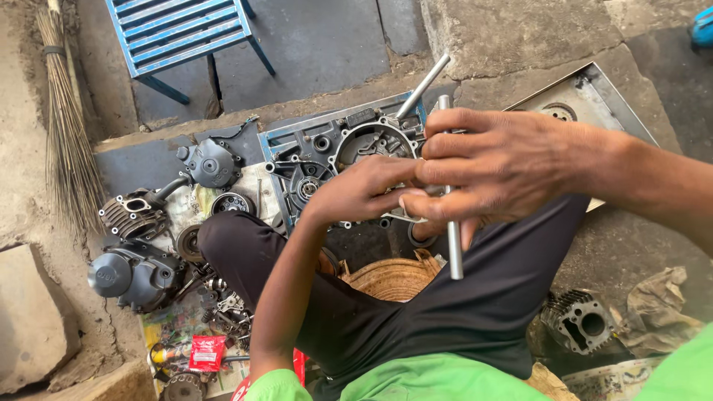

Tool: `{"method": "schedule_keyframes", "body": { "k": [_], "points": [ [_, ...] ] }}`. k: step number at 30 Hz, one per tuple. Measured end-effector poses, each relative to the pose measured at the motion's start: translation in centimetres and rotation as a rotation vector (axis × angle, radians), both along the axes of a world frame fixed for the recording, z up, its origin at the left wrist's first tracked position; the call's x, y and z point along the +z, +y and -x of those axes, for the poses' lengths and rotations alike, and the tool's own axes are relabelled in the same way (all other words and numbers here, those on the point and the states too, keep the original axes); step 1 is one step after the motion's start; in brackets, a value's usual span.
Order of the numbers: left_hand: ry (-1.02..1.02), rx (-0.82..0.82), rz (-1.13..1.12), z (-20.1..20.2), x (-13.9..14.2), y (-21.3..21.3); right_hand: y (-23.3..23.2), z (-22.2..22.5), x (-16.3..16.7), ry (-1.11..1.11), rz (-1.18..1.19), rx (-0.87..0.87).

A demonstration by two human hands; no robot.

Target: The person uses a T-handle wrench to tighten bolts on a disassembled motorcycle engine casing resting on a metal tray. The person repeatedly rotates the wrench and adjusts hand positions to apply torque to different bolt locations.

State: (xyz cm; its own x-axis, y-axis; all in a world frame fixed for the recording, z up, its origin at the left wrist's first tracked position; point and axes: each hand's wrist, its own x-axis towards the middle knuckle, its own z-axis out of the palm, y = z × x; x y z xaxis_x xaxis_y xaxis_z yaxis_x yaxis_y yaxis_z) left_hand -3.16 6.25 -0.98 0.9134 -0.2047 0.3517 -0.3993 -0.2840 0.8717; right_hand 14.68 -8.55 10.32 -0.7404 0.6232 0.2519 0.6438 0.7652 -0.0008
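Note:
My right hand (494,167) grips a long metal T-handle wrench (454,245), its shaft running down past my fingers and its crossbar (420,87) sticking up and left. My left hand (364,189) meets the right one, fingertips pinched at the shaft beside a small pale part. Both hands hover over a dark engine crankcase half (334,152) that lies on a blue metal frame (269,141) on the ground. My knees in dark trousers (460,297) sit below the hands.
Engine covers (212,163), a finned cylinder (132,215), a dark casing (134,276) and several small parts lie at the left on paper. Another cylinder (579,321) and a rag (657,308) sit at the right. A metal tray (594,96), blue stool (182,33), broom (70,148) and woven basket (394,276) surround me.

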Motion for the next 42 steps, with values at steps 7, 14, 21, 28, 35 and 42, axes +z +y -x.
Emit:
{"method": "schedule_keyframes", "body": {
  "k": [7,14,21,28,35,42],
  "points": [
    [0.192,0.655,-0.342,-0.4,-3.8,7.5,0.7,0.0,-2.1,0.180,-0.206,-0.019],
    [0.971,0.825,-0.536,0.7,-11.1,13.1,-0.1,3.5,-2.6,0.363,-0.343,-0.323],
    [0.984,0.826,-0.400,0.5,-11.9,12.4,0.8,5.2,-2.3,0.448,-0.288,-0.395],
    [0.958,0.816,-0.414,1.0,-10.3,12.1,2.1,1.2,-3.8,0.217,-0.241,-0.142],
    [0.923,0.840,-0.390,1.1,-10.7,11.7,1.4,3.5,-4.5,0.219,-0.415,-0.360],
    [0.908,0.854,-0.390,1.1,-10.2,11.7,-1.1,4.6,-4.0,0.146,-0.361,-0.647]
  ]
}}
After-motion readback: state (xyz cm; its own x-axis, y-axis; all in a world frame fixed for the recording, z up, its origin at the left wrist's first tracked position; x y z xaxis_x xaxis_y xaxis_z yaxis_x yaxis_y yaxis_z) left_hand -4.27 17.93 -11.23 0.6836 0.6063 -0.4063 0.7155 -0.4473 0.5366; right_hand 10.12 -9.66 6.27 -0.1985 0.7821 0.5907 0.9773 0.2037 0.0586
